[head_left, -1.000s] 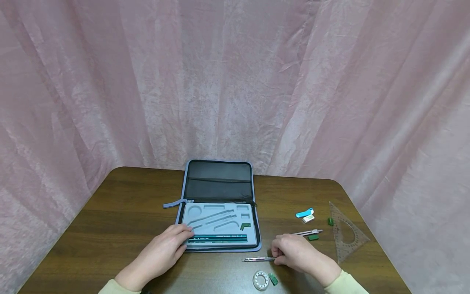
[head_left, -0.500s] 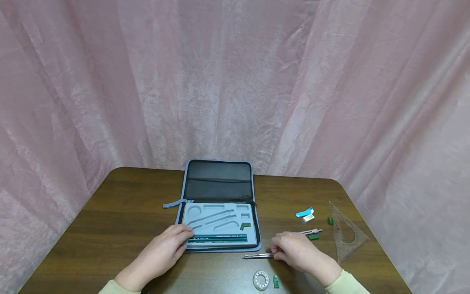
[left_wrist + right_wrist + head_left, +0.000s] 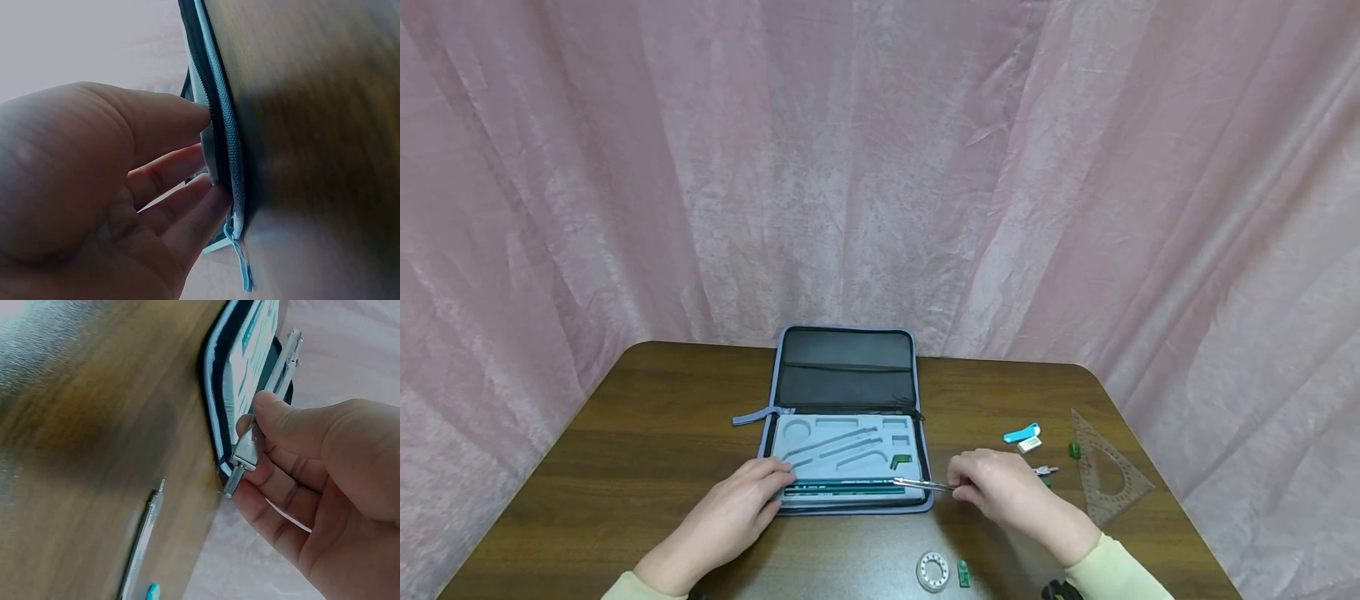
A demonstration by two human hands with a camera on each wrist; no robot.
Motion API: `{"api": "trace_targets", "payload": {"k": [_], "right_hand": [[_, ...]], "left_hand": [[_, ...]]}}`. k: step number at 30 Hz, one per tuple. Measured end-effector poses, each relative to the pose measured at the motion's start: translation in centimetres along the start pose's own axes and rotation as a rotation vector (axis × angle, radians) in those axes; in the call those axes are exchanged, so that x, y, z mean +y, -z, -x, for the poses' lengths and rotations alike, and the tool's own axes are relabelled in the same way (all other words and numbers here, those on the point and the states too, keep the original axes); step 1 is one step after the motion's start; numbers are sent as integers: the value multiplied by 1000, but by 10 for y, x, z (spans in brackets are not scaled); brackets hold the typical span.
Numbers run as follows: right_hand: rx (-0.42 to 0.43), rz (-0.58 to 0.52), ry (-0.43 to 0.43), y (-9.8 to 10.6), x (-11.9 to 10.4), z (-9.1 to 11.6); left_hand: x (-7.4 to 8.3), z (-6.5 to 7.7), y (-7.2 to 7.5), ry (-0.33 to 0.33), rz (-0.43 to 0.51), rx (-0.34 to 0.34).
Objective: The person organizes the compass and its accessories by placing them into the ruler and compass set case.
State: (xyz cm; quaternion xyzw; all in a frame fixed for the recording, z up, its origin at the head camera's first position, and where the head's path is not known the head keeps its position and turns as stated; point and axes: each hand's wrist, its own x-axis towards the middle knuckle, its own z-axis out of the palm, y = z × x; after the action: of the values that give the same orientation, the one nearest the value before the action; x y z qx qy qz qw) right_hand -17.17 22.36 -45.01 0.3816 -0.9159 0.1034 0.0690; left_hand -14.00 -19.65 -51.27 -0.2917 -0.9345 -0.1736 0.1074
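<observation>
A blue zip case (image 3: 846,387) lies unfolded with its dark lid toward the curtain. Its pale moulded tray (image 3: 914,492) bears teal pencils (image 3: 850,485) and a small green piece (image 3: 901,461) among shaped recesses. My left hand (image 3: 737,504) rests on the case's left front corner, its thumb and fingertips at the zip edge. Between thumb and fingers, my right hand (image 3: 1007,492) pinches a metal drawing compass (image 3: 246,450) near its handle. The compass legs reach left over the tray's front right part. A second slim metal instrument (image 3: 140,544) lies on the table, partly hidden by my right hand in the head view.
Right of the case lie a light-blue item (image 3: 1022,434), a white eraser (image 3: 1030,446), a green piece (image 3: 1075,451) and a clear set square (image 3: 1097,504). In front are a white ring (image 3: 922,575) and a green item (image 3: 964,574). A pink curtain (image 3: 850,167) hangs behind.
My right hand has lifted the compass from the table in front of the case and moved it away from me, over the tray's edge. The left hand stays put. The front green item has turned upright.
</observation>
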Motion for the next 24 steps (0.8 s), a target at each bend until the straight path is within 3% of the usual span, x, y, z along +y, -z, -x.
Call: {"api": "trace_targets", "payload": {"k": [9, 24], "right_hand": [[6, 16, -31, 2, 0, -18], [-29, 25, -8, -5, -3, -59]], "left_hand": [[0, 0, 1, 7, 2, -4], [2, -1, 3, 42, 15, -36]]}}
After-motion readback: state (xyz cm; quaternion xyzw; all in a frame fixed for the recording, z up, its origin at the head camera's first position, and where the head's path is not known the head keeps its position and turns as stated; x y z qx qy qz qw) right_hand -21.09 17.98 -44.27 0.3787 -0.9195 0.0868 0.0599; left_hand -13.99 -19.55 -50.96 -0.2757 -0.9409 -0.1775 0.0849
